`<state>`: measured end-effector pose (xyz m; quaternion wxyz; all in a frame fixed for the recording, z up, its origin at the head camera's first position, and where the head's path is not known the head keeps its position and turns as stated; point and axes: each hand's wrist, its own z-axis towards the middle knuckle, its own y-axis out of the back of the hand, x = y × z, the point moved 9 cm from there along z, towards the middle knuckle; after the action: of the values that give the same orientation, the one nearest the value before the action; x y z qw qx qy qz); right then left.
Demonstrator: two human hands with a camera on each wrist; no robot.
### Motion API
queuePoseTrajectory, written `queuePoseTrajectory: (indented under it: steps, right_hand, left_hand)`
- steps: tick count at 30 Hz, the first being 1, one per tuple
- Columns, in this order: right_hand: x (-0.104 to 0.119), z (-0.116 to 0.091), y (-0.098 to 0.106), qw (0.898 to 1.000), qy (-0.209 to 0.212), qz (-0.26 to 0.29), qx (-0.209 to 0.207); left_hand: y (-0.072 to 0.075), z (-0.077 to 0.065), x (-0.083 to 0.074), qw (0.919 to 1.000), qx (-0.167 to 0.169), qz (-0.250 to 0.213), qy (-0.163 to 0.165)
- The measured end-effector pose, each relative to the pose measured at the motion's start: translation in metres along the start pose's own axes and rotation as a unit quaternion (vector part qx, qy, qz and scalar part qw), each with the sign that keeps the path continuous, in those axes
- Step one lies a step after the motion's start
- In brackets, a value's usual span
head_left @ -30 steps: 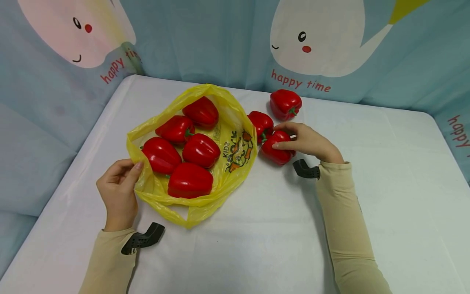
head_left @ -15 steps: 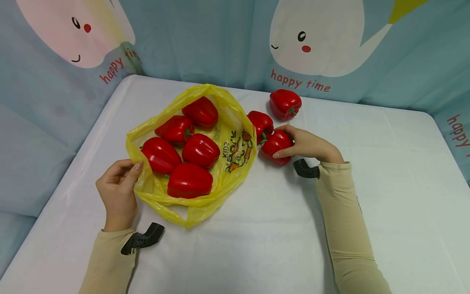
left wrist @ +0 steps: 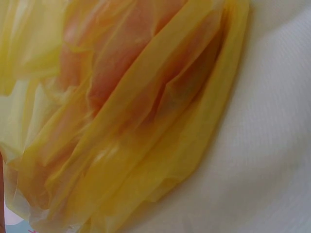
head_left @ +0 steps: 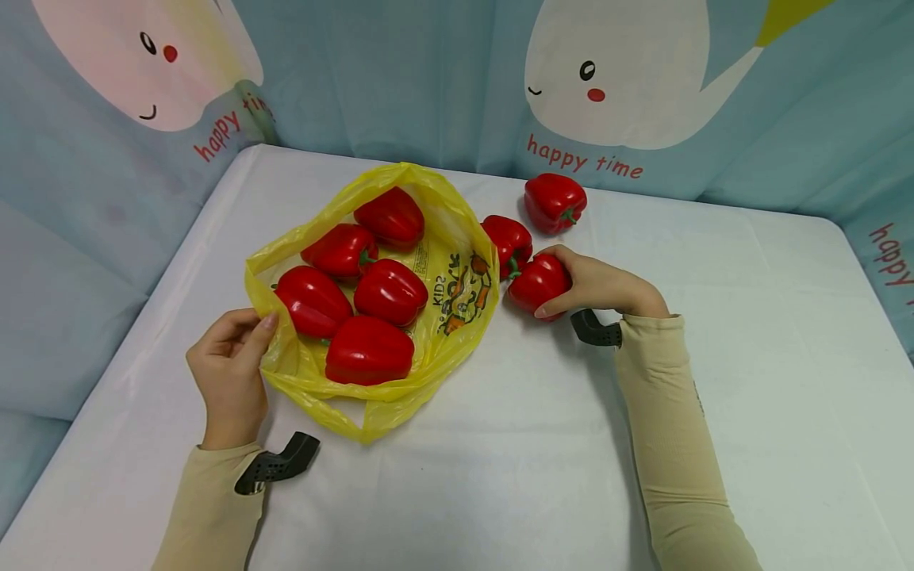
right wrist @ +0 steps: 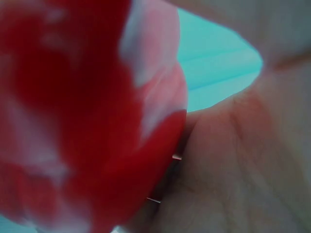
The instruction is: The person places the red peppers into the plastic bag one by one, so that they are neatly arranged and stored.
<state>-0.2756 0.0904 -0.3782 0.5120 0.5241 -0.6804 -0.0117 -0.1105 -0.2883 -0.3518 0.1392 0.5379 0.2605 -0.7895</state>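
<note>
My left hand (head_left: 232,377) pinches the left rim of a yellow plastic bag (head_left: 457,353) between thumb and fingers. The bag lies wide open on the table with several red bell peppers (head_left: 370,351) inside. In the left wrist view, the bag's creased yellow side (left wrist: 141,165) fills much of the picture. My right hand (head_left: 607,284) grips a red bell pepper (head_left: 531,287) just right of the bag, thumb on its near side and fingers behind. Up close in the right wrist view, that pepper (right wrist: 97,121) lies against the palm (right wrist: 233,165); its stem is hidden there.
One red bell pepper (head_left: 508,240) sits between the bag's right edge and the gripped pepper. Another bell pepper (head_left: 554,203) lies farther back, near the table's rear edge. A light blue curtain (head_left: 400,87) hangs behind the white-covered table (head_left: 500,476).
My right hand's thumb has slid down and around the near side of the pepper, and the fingers have settled behind it. The left hand and the bag stay put.
</note>
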Motion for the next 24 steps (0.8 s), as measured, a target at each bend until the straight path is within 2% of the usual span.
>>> queuePoseTrajectory:
  steps: [10,24]
  right_hand:
    - [0.006,-0.003,0.006,0.999,0.024,-0.025,-0.03]
    - [0.02,-0.02,0.024,0.996,0.043,-0.008,-0.082]
  left_hand:
    - [-0.001,0.0,-0.001,1.0,-0.001,-0.006,0.0]
    - [-0.002,-0.001,-0.003,1.0,0.003,0.009,0.001]
